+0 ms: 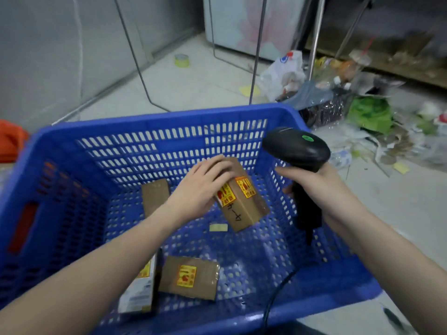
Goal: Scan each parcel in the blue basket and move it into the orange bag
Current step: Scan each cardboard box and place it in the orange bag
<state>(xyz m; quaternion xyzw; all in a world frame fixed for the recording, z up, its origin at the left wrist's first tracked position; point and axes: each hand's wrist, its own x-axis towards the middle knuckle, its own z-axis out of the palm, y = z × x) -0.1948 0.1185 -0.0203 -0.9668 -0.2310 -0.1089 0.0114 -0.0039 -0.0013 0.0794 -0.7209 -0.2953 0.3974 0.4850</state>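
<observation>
Orange bag (11, 141): lying at the far left edge, just outside the blue basket (169, 122); only a corner is showing, so what it is holding cannot be told.
Upright carton (154, 195): standing on the basket floor left of centre, partly hidden by the left forearm, waiting for its scan.
White-sided box (140, 291): sitting on edge near the front wall, untouched.
Flat carton (191, 278): lying just beside the white-sided box, yellow warning sticker facing up, untouched.
Left hand (200, 187): curling over the top of the tilted parcel (242, 201) and gripping it, lifting one end off the basket floor.
Barcode scanner (296, 146): being held above the basket's right side, head pointing left over the tilted parcel.
Right hand (314, 182): wrapping closed around the scanner's handle.
Progress: judging by four parcels remaining in the basket, one is being handled for scanning and three are waiting; none of these is heading to the bag yet.
</observation>
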